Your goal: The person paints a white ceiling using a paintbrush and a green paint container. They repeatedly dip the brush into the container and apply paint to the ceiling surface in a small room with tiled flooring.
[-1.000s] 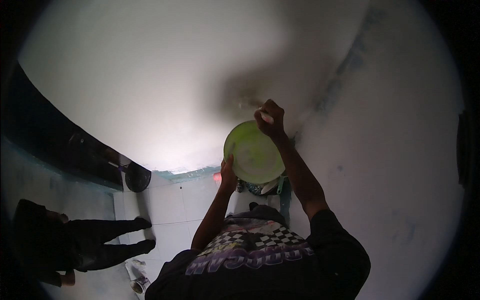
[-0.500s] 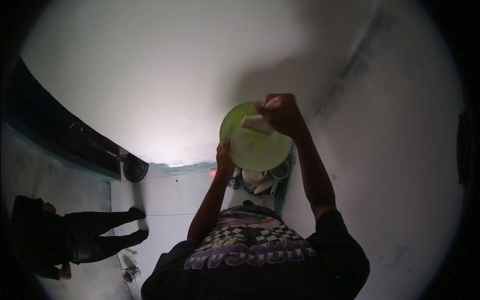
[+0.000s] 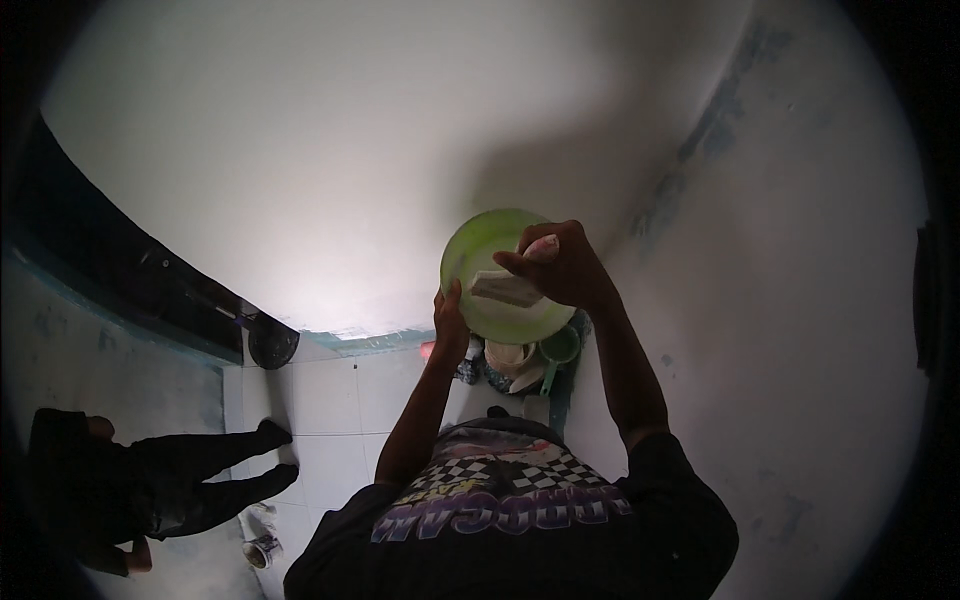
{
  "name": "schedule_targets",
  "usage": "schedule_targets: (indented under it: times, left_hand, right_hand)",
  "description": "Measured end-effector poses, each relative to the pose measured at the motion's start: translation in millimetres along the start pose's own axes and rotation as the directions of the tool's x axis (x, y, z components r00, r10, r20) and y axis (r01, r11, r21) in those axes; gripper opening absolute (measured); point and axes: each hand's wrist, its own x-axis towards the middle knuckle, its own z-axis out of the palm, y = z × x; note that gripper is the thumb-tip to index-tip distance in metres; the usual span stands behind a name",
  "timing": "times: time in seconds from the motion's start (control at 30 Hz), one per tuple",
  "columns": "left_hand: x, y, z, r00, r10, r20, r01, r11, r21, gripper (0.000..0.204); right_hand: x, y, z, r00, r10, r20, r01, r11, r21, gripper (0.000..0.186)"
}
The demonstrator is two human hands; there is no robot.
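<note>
A round green basin (image 3: pixel 470 242), its inside smeared with white, is in front of me close to the wall. My left hand (image 3: pixel 450 322) grips its rim at the lower left, fingers partly behind it. In my right hand (image 3: pixel 568 265) is a wide paintbrush (image 3: pixel 506 288) with a pale handle. Its white-coated bristles point left over the basin; whether they touch its inside, I cannot tell.
A white wall (image 3: pixel 300 170) rises ahead, and another wall (image 3: pixel 780 330) stands at my right. Below the basin are a green dipper (image 3: pixel 560 347) and several containers. At left, a person (image 3: pixel 180 480) in dark clothes stands on the tiles near a small can (image 3: pixel 260 550).
My right hand has lowered with the paintbrush, bringing it down across the basin. The basin has shifted slightly downward, still in my left hand.
</note>
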Motion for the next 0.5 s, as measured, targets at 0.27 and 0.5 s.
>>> schedule_targets:
  times: [0.27,0.5]
  left_hand:
    - [-9.9,11.8,6.0,0.999,-0.048,0.015,0.047,0.995,0.085,0.048]
    - [-15.1,19.0,-4.1,0.999,-0.046,0.015,0.044,0.991,0.123,0.051]
  right_hand:
    - [-4.7,-10.2,3.1,0.998,-0.056,0.029,0.059,0.995,-0.085,0.029]
    - [-12.9,-10.8,3.6,0.982,0.018,0.187,0.010,0.989,-0.147,0.024]
